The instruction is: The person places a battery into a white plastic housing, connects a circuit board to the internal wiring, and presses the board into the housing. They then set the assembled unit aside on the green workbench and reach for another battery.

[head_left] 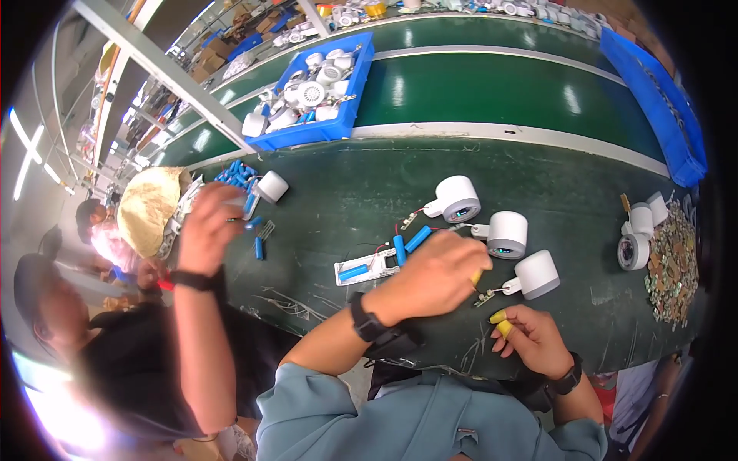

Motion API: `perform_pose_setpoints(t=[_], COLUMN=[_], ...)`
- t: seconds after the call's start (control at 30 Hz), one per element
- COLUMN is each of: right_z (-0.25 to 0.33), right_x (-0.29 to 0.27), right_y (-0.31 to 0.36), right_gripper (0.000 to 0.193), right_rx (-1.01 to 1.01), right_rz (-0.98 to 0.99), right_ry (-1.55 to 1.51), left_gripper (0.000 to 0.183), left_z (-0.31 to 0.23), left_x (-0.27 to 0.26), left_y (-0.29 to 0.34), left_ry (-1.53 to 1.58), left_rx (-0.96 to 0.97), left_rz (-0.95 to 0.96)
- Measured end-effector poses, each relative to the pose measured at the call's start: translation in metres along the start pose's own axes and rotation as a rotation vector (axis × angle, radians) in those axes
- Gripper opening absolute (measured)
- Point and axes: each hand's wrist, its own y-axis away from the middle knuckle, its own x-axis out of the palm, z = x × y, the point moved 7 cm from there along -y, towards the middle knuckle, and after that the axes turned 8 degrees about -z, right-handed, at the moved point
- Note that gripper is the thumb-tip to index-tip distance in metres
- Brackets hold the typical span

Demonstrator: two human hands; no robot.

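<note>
My left hand (440, 275) reaches over the workbench with curled fingers and a yellow finger cot. What it may grip lies hidden beneath it. Lower right of it, my right hand (536, 344) has yellow cots on thumb and forefinger, slightly apart, nothing visible between them. A small circuit board (484, 298) lies just beyond those fingertips, wired to a white cylindrical device head (536, 274). Behind stand a second white head (508, 233) and a third (457, 198). Left of my left hand are blue cylindrical batteries (417, 239) and a white plastic casing (377, 266) with a battery inside.
Far left, a blue bin (357, 88) holds white device parts beside the green conveyor (484, 92). Another blue bin (653, 100) leans at right, near piled circuit boards (673, 269). A co-worker's hand (209, 230) is raised at left, near more batteries (238, 175).
</note>
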Motion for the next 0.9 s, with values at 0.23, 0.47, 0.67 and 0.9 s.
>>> perform_pose_setpoints(t=[0.23,0.47,0.67,0.9], right_z=[0.018,0.091,0.079,0.086], right_x=[-0.005,-0.006,-0.007,-0.016], right_y=[0.012,0.007,-0.046,-0.102], right_gripper=[0.019,0.057,0.054,0.049], right_rx=[-0.226,-0.759,-0.805,-0.912], right_rz=[-0.135,-0.386,-0.289,-0.333], right_ry=[0.28,1.202,1.184,1.092], left_gripper=[0.03,0.022,0.015,0.009], left_z=[0.071,0.089,0.079,0.041], left_x=[-0.093,-0.088,-0.099,-0.099], left_y=[0.039,0.086,0.097,0.1], left_ry=[-0.321,-0.11,-0.038,0.545], left_rx=[-0.424,-0.646,-0.676,-0.823], left_rz=[0.005,0.081,-0.013,0.124])
